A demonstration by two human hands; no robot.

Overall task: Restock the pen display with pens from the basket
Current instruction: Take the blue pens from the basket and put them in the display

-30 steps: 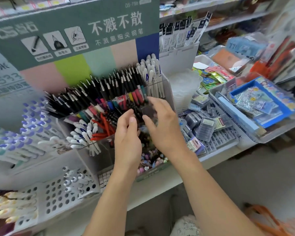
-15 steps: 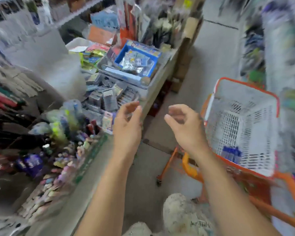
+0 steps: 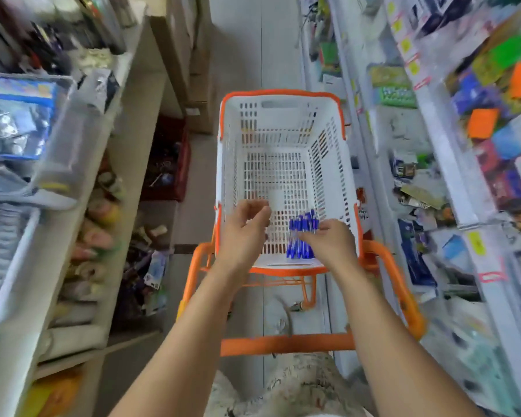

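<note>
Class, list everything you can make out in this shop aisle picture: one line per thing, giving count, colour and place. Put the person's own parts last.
basket: one, white with orange rim, centre of the aisle on the cart
pens: one bunch, blue, count unclear, near end of the basket by the right hand
cart: one, orange frame, under and around the basket
shelves, left: blurred goods, a clear bin of blue packets at the top
shelves, right: blurred mixed packets, orange and green among them
red crate: one, on the floor beside the left shelves
left hand: fingers loosely curled, holding nothing, over the basket
right hand: fingers at the pens; grip unclear
</note>
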